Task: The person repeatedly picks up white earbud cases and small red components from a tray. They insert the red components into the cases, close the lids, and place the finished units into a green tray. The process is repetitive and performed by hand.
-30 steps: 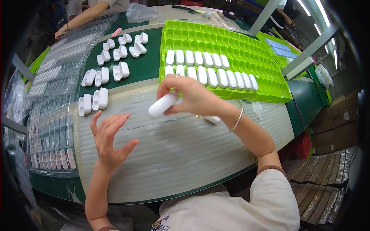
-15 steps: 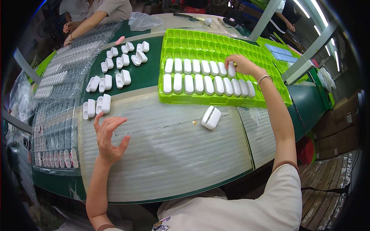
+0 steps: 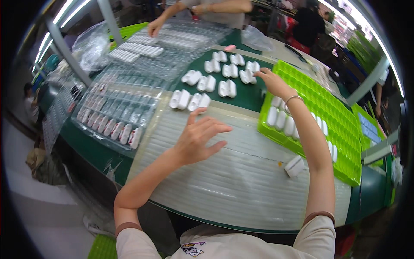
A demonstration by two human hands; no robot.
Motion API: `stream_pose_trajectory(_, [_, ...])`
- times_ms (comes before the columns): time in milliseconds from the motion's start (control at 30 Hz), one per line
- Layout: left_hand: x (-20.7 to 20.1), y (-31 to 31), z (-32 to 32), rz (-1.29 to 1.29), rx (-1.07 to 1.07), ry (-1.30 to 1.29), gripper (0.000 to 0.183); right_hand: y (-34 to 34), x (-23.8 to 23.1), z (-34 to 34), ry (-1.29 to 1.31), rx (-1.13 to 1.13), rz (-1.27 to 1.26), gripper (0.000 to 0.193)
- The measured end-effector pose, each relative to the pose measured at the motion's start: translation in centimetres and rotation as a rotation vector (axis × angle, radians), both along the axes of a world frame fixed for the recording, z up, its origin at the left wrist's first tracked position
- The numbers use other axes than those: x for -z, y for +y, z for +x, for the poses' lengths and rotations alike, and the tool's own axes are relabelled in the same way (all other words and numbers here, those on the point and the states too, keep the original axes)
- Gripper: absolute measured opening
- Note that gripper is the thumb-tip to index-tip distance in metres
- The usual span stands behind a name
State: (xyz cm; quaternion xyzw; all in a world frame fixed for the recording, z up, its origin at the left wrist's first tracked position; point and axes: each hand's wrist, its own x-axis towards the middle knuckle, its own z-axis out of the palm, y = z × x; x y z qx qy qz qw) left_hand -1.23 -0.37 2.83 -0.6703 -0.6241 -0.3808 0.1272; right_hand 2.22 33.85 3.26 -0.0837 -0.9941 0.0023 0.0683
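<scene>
In the head view, the green tray [image 3: 319,97] at the right of the frame holds oblong white cases [image 3: 280,121] standing in its pockets, some hidden behind the right forearm. At the left of the frame, a clear tray [image 3: 138,97] carries small oblong pieces [image 3: 116,130], several marked red along its near row. Toward the upper left, another clear tray [image 3: 157,67] bears rows of white pieces [image 3: 146,49], and a co-worker's hand [image 3: 155,26] is above its far part.

Opened white cases [image 3: 227,88] stand on the green worktop [image 3: 248,98] at upper centre. The right grip [image 3: 276,83] reaches the rightmost of them, fingertips at its right side; whether they pinch it, I cannot tell. The left grip [image 3: 197,138] has its fingers spread over a pale ribbed sheet [image 3: 215,185] at mid-frame, just nearer than the closest opened cases. A lone white case [image 3: 295,166] lies on that sheet at lower right, beside the right forearm.
</scene>
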Motion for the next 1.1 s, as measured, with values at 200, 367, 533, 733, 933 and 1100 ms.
stream_pose_trajectory(200, [-2.2,-2.5,-6.9,-0.051,-0.204,0.125,0.025,2.8,2.1,-4.3,0.047,-0.152,-0.056,0.024])
stream_pose_trajectory(367, [-1.2,-8.4,-23.1,-0.237,-0.835,0.150,0.019,-0.7,0.4,-3.2,-0.044,-0.148,-0.193,0.017])
stream_pose_trajectory(533, [2.4,-17.1,-36.5,-0.519,-1.641,0.087,0.022,-5.2,0.4,-1.1,-0.052,-0.087,-0.402,0.019])
stream_pose_trajectory(733, [4.1,-16.7,-38.0,-0.460,-1.772,-0.204,0.025,-8.2,0.4,2.8,-0.036,0.014,-0.519,0.021])
stream_pose_trajectory(933, [2.6,-18.2,-38.8,0.166,-1.213,-0.658,0.026,-14.6,-1.5,5.6,0.006,0.158,-1.088,0.021])
stream_pose_trajectory(1100, [-2.7,-8.6,-26.0,-0.009,-0.434,-0.819,0.022,-18.3,1.7,10.3,0.176,0.084,-1.322,0.017])
